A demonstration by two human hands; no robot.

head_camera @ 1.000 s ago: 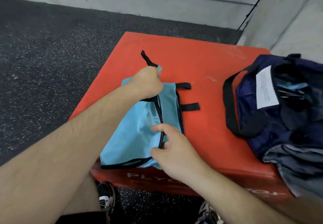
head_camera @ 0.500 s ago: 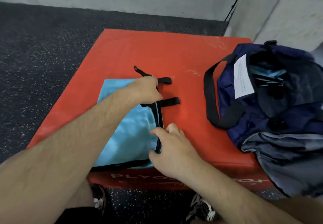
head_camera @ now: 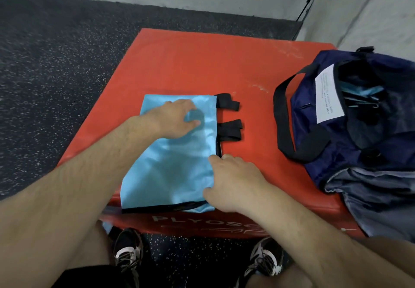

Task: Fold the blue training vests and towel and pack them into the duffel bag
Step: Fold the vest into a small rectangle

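A light blue training vest (head_camera: 173, 164) with black trim lies folded into a rectangle on the red plyo box (head_camera: 202, 63), its black straps (head_camera: 229, 117) sticking out on the right. My left hand (head_camera: 177, 119) lies flat on the vest's far part, fingers spread. My right hand (head_camera: 231, 180) rests at the vest's right edge, fingers bent against the black trim. The navy duffel bag (head_camera: 359, 130) stands open on the box's right side, with light blue fabric (head_camera: 359, 94) visible inside.
A grey cloth (head_camera: 372, 198) hangs over the bag's near end and the box's corner. A white label (head_camera: 327, 97) sits on the bag's rim. Dark speckled rubber floor surrounds the box; my shoes stand at its near side. Concrete walls rise behind and right.
My left hand has let go of the vest's upper edge after folding it over, and now lies flat on the folded vest. My right hand stays at the right edge.
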